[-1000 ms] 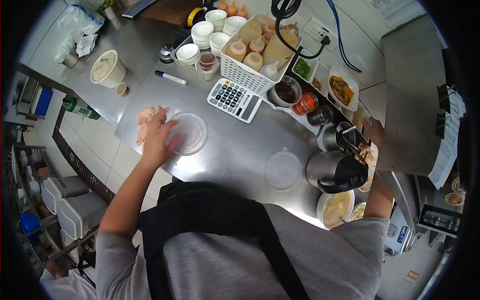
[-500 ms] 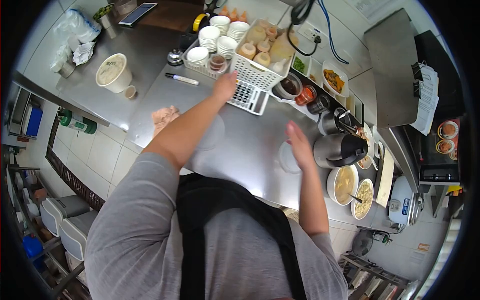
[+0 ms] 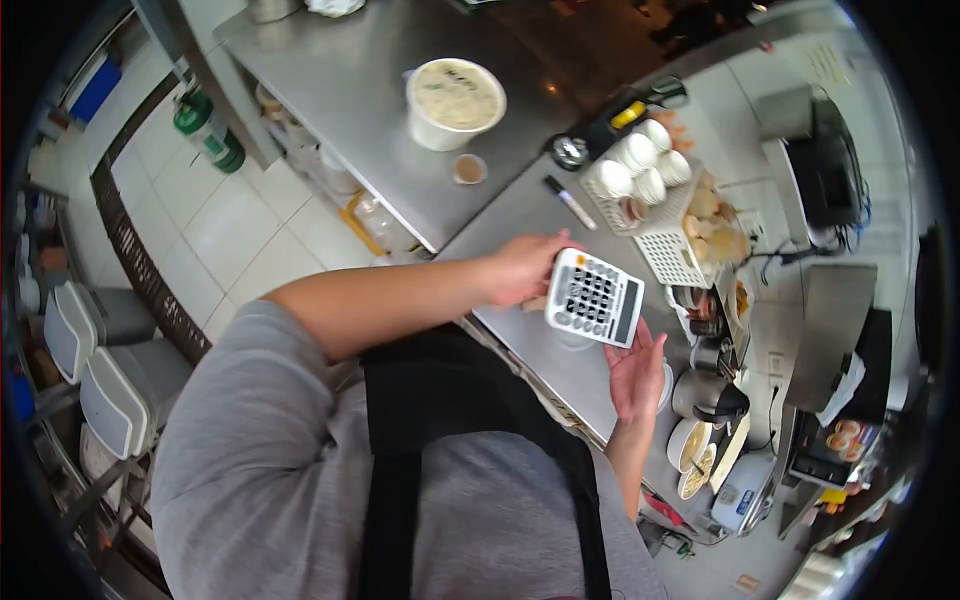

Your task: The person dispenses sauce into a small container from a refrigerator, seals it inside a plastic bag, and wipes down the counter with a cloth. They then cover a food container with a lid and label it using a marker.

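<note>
A white calculator (image 3: 595,298) with dark keys hangs tilted above the steel counter (image 3: 500,215). At its left edge my left hand (image 3: 527,268) grips it, the fingers partly behind it. My right hand (image 3: 635,375) is at its lower right corner, palm up, with the fingers spread and their tips partly hidden under the calculator. Beyond the calculator lies a marker (image 3: 570,202). A clear round lid shows only in part below the calculator, and a crumpled pinkish cloth is mostly hidden near my left hand.
A large lidded tub (image 3: 455,105) and a small cup (image 3: 468,169) stand at the upper left. Baskets hold white bowls (image 3: 637,155) and squeeze bottles (image 3: 715,225). At the right are a steel jug (image 3: 708,396) and two food bowls (image 3: 689,444).
The view has swung left. My left hand has lifted the calculator off the counter beside the bottle basket and brought it nearer. My right hand has come to the calculator's lower corner.
</note>
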The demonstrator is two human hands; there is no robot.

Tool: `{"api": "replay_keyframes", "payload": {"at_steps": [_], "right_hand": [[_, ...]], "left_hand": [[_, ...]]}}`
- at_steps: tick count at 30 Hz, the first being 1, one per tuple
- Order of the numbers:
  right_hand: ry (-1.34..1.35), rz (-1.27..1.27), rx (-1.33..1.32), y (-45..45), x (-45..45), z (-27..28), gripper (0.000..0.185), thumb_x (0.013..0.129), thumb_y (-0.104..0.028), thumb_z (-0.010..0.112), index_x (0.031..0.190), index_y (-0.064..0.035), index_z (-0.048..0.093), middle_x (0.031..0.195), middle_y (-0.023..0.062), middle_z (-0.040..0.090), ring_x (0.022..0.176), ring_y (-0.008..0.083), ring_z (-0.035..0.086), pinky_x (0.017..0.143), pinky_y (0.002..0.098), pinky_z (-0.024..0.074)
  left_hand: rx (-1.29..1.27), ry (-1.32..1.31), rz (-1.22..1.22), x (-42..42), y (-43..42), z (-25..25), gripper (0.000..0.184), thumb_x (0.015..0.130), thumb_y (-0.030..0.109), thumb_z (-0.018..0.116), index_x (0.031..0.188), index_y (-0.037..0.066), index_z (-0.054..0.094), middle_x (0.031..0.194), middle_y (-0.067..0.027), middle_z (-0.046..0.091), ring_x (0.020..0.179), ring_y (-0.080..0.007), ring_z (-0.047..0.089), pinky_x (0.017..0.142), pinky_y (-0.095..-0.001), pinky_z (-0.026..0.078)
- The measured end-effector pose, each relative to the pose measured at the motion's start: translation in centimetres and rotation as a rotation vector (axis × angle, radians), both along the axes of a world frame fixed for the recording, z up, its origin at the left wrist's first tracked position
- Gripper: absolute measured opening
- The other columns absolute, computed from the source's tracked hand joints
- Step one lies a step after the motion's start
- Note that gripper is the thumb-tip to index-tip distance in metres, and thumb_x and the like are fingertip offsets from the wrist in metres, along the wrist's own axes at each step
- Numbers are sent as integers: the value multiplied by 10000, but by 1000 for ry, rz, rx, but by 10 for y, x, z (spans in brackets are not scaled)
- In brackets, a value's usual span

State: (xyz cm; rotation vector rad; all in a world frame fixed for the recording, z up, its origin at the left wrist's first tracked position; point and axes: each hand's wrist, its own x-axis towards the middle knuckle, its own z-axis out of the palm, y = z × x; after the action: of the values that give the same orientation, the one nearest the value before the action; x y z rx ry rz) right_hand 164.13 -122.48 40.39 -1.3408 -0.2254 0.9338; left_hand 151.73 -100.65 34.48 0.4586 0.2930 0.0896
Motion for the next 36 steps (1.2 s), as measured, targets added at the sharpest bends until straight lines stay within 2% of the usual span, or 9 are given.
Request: {"api": "replay_keyframes", "payload": {"at_steps": [2, 12, 14, 16, 18, 26, 30, 31, 36], "right_hand": [[-36, 183, 35, 46, -49, 5, 681, 952, -525, 347, 1388, -4, 308, 1401, 96, 377, 1285, 230, 364, 1069, 416, 272], [133, 799, -266, 217, -170, -71, 568, 986, -402, 374, 1401, -21, 306, 1415, 109, 358, 1302, 218, 348, 1058, 382, 305], [-142, 937, -348, 207, -162, -64, 563, 984, -418, 369, 1393, -32, 333, 1417, 99, 360, 1276, 214, 378, 1034, 366, 335], [-110, 919, -357, 176, -144, -71, 547, 983, -425, 366, 1388, -58, 357, 1388, 85, 408, 1258, 201, 394, 1008, 359, 360], [14, 835, -436, 141, -131, -68, 537, 981, -446, 351, 1361, -72, 410, 1337, 72, 465, 1186, 181, 462, 976, 312, 378], [63, 384, -662, 20, -138, -57, 550, 978, -477, 327, 1306, -57, 464, 1226, 85, 535, 1086, 178, 513, 944, 318, 402], [173, 138, -630, -15, -158, -61, 575, 978, -470, 333, 1299, -7, 450, 1229, 116, 531, 1075, 203, 528, 949, 329, 406], [124, 152, -657, -23, -161, -64, 579, 978, -468, 334, 1298, 2, 446, 1235, 119, 527, 1085, 208, 525, 951, 331, 405], [-86, 93, -794, -75, -173, -113, 500, 986, -389, 392, 1270, 15, 469, 1164, 128, 577, 1081, 196, 539, 931, 293, 403]], "left_hand": [[78, -80, -73, -79, 41, -11, 480, 994, 382, 349, 1283, 20, 473, 1266, -135, 530, 1153, -235, 531, 951, -402, 446], [217, 503, -89, -317, 165, -98, 408, 970, 300, 450, 1210, -25, 504, 1053, -115, 635, 896, -175, 649, 766, -316, 553], [368, 672, -109, -327, 179, -115, 386, 968, 287, 450, 1187, -23, 520, 1029, -124, 641, 889, -192, 648, 769, -329, 544], [521, 830, -135, -329, 192, -147, 366, 966, 273, 449, 1165, -22, 535, 1005, -132, 647, 881, -209, 647, 773, -341, 535], [1279, 807, -390, -319, 210, -195, 315, 959, 237, 446, 1108, -12, 567, 966, -171, 648, 869, -283, 636, 793, -378, 499], [1940, 415, -501, -176, 229, -255, 302, 919, 187, 411, 1123, 23, 562, 1053, -232, 610, 988, -354, 589, 879, -421, 455], [2043, 347, -525, -137, 228, -267, 340, 873, 208, 470, 1164, 56, 558, 1201, -194, 551, 1124, -349, 508, 972, -404, 400], [2059, 305, -361, -136, 227, -289, 354, 862, 227, 497, 1176, 72, 554, 1195, -179, 558, 1127, -341, 510, 967, -413, 404], [2029, 679, -344, -141, 207, -324, 350, 847, 202, 520, 1170, 73, 562, 1208, -153, 560, 1140, -325, 509, 960, -412, 415]]}}
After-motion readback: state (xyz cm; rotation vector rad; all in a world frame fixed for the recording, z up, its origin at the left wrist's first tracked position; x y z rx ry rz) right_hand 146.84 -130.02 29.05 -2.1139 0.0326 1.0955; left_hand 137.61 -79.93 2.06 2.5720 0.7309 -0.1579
